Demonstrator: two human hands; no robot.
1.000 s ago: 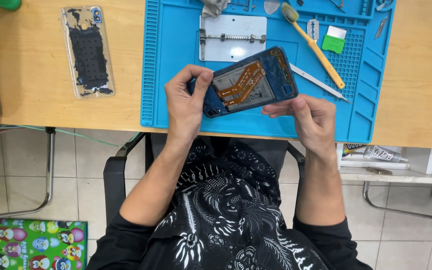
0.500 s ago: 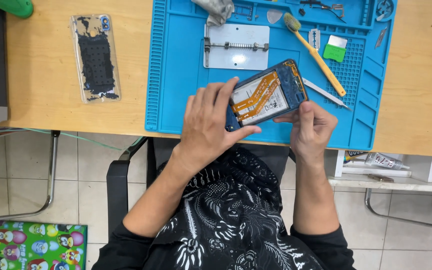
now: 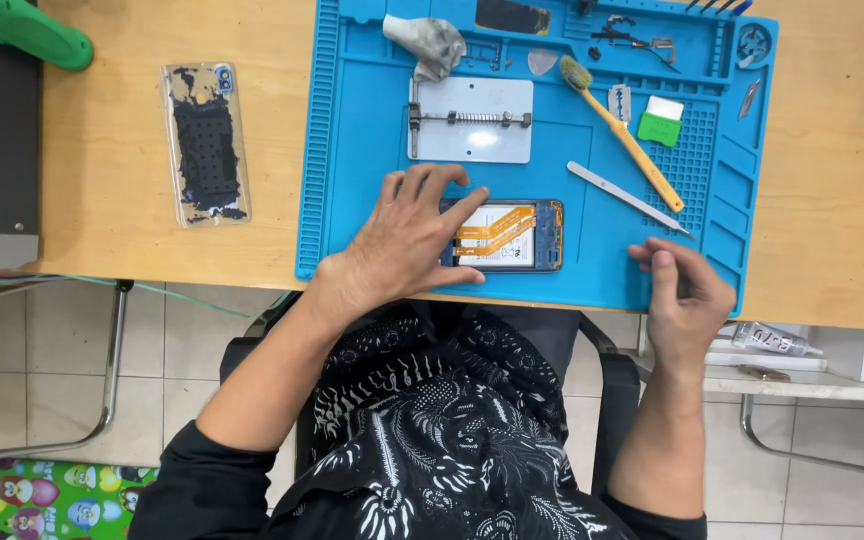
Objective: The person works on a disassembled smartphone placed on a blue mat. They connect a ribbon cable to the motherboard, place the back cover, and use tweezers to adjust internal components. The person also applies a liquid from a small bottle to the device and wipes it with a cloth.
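Observation:
An opened phone (image 3: pixel 512 236) with orange flex cables and a white battery lies flat on the blue work mat (image 3: pixel 352 150). My left hand (image 3: pixel 407 235) rests palm down over the phone's left end, fingers spread, pressing it to the mat. My right hand (image 3: pixel 687 290) hovers over the mat's near right corner, fingers loosely curled, holding nothing that I can see. A thin metal spudger (image 3: pixel 627 197) lies just beyond my right hand.
A clear phone back cover (image 3: pixel 205 143) lies on the wooden table to the left. On the mat are a metal clamp plate (image 3: pixel 470 120), a yellow brush (image 3: pixel 622 135), a green-and-white card (image 3: pixel 662 122), a crumpled cloth (image 3: pixel 427 42) and tweezers (image 3: pixel 632 38). A green tool handle (image 3: pixel 32 32) is far left.
The phone was held tilted above the mat in both hands; it now lies flat on the mat. My right hand has let go and moved right.

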